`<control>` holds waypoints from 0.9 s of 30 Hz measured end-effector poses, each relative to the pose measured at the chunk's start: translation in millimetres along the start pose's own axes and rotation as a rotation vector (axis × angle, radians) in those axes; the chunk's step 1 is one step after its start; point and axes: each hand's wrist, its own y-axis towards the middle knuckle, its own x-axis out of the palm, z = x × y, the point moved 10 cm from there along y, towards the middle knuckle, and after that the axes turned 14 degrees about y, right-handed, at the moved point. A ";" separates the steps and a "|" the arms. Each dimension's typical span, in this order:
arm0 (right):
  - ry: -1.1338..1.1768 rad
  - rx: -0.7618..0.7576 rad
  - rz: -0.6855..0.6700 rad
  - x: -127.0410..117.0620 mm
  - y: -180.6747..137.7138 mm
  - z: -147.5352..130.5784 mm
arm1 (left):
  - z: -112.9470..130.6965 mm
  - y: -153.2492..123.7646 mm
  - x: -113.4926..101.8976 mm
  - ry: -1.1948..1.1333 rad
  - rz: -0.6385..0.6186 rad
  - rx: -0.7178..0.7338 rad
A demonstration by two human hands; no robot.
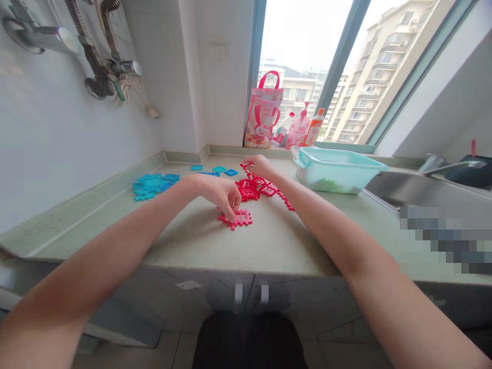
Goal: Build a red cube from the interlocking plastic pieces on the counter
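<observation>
Red pile: your landmark, a heap of interlocking red plastic pieces lying on the surface, straight ahead of you and between your two forearms.

Red frame: a single square lattice piece, flat on the surface, just on your side of the pile. It is about as long as it is wide, so it shows no clear long axis.

Left hand: the nearer hand to the frame, reaching in from the left of it. The fingers curl down onto the frame's left corner and seem to be grasping it, though the hand hides part of the contact.

Red strip: a narrow linked run of red pieces, with its long axis slanting through the pile, from beyond it on the left to nearer you on the right.

Right hand: beyond the pile, at the strip's far end. The fingers are drawn together and touch the red pieces there, but you cannot tell from this view whether they hold them.

Blue pieces: loose and heaped to the left of the pile.

Tub: pale turquoise plastic, to the right of the pile.

Bottles: beyond the pile, beside a pink tote bag.
</observation>
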 end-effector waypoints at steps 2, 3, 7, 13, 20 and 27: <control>0.084 -0.114 0.069 -22.3 -17.6 -17.1 | 14.0 5.2 5.9 -0.058 -0.004 0.046; 0.134 -0.179 0.098 -34.8 -33.9 -25.8 | 19.5 7.6 6.6 -0.073 0.017 0.065; 0.220 -0.376 0.035 -65.1 -133.5 -47.8 | 28.1 14.0 2.9 -0.090 0.133 0.108; 0.186 -0.529 -0.312 -55.7 -232.8 -65.2 | 14.7 18.2 -5.4 -0.101 0.244 0.092; 0.386 -0.493 -0.342 -44.9 -221.6 -64.0 | 17.5 30.4 -7.9 -0.113 0.330 0.079; 0.491 -0.457 -0.338 -39.7 -218.5 -57.8 | 29.5 37.3 -8.1 -0.123 0.403 0.094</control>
